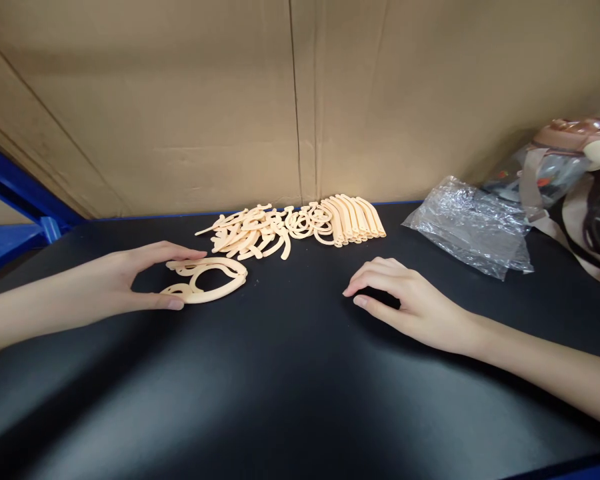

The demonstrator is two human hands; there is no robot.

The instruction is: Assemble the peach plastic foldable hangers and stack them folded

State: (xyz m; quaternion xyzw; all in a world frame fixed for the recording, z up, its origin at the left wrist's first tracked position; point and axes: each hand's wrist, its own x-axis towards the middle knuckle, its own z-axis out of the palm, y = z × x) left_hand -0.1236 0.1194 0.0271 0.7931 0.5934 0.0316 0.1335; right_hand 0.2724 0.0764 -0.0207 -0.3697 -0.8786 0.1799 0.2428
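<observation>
On the black table (280,373), a flat cream plastic piece with curved arms and a ring-shaped middle (220,293) lies at the left. My left hand (125,277) reaches around its left end, thumb at the near edge and fingers at the far edge, so the piece sits between them. To the right, my right hand (405,300) rests over the table with curled fingers, thumb and fingertips apart, holding nothing. Behind the hands lies a loose pile of small cream parts (253,230), with hooks and rings (305,221) beside it and a row of stacked curved arms (353,220).
Crumpled clear plastic bags (473,227) lie at the back right. Beyond them stand a clear bottle with a pinkish lid (560,160) and a strap. A cardboard wall (205,100) rises behind the table, and a blue metal frame (20,200) is at the left.
</observation>
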